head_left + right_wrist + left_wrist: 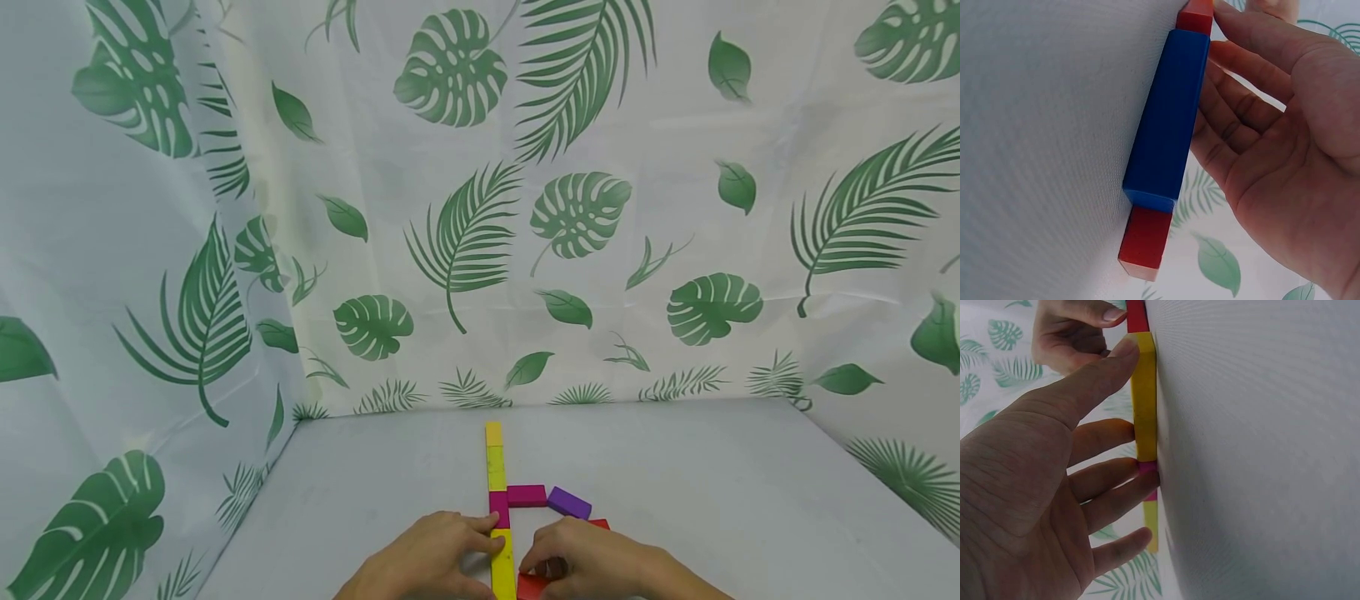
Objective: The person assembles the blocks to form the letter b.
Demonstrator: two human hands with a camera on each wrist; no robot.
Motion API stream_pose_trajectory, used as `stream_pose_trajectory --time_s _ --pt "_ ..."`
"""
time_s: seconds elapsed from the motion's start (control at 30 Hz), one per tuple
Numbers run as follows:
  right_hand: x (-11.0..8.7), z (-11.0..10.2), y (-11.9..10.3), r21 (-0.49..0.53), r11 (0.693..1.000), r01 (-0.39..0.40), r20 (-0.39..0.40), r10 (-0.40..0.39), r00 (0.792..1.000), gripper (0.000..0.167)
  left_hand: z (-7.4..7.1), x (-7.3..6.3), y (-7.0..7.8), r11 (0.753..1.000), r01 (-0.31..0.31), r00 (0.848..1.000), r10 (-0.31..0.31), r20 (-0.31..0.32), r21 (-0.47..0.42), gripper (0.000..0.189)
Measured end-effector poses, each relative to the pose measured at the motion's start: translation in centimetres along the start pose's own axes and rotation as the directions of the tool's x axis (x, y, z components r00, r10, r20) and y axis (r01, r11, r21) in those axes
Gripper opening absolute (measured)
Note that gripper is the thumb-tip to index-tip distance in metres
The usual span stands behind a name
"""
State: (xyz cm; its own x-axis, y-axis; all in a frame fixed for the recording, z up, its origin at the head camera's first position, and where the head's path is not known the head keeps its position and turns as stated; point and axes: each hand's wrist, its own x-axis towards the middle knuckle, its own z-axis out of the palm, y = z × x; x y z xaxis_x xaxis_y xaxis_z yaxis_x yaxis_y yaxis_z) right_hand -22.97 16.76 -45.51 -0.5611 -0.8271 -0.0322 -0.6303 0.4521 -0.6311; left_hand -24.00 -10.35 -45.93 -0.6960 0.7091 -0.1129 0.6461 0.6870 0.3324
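My left hand (pixel 431 557) rests its fairly straight fingers along a row of wooden blocks, with fingertips on the magenta block (pixel 499 510) and the long yellow block (pixel 502 567). Its thumb touches the end of that yellow block (pixel 1144 400) in the left wrist view. Across the row, my right hand (pixel 600 557) pinches a red block (pixel 531 587) lying against the yellow one. The right wrist view shows a long blue block (pixel 1169 115) beside the right fingers, with another red block (pixel 1145 237) at its end. The right hand hides the blue block in the head view.
Farther up the row lie a yellow-green block (pixel 497 468) and a light yellow block (pixel 493 433). A second magenta block (pixel 527 496) branches right, followed by an angled purple block (pixel 570 502). A leaf-patterned curtain (pixel 637 133) encloses the pale table (pixel 360 467).
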Motion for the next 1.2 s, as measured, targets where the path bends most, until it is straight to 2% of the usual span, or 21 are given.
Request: stream_pose_trajectory --time_s 0.4,0.6,0.73,0.83,1.0,1.2 --pt "-0.4 -1.0 0.0 0.031 0.999 -0.029 -0.033 0.030 0.999 0.027 0.1 0.0 -0.3 0.998 -0.059 0.998 0.060 -0.018 0.035 0.064" --pt "-0.6 -1.7 0.0 0.045 0.998 -0.040 -0.036 0.041 0.999 0.026 -0.1 0.1 -0.2 0.999 -0.036 0.999 0.037 -0.005 0.024 0.063" --pt "-1.2 -2.3 0.0 0.056 0.997 -0.056 -0.004 0.056 0.998 0.025 0.0 0.1 -0.1 1.000 -0.013 1.000 0.013 0.010 0.012 0.062" --pt "-1.8 -2.9 -0.1 0.053 0.995 -0.087 0.029 0.086 0.996 0.025 0.0 0.1 0.0 1.000 -0.002 1.000 0.002 0.010 0.007 0.062" --pt "-2.7 -3.6 -0.2 -0.021 0.990 -0.141 0.057 0.142 0.988 0.028 0.0 0.2 0.0 0.999 0.028 0.999 -0.027 0.018 -0.017 0.060" --pt "-3.2 -3.7 -0.2 -0.066 0.967 -0.246 0.080 0.251 0.965 0.034 0.0 0.2 0.0 1.000 0.025 0.999 -0.025 0.020 -0.013 0.060"
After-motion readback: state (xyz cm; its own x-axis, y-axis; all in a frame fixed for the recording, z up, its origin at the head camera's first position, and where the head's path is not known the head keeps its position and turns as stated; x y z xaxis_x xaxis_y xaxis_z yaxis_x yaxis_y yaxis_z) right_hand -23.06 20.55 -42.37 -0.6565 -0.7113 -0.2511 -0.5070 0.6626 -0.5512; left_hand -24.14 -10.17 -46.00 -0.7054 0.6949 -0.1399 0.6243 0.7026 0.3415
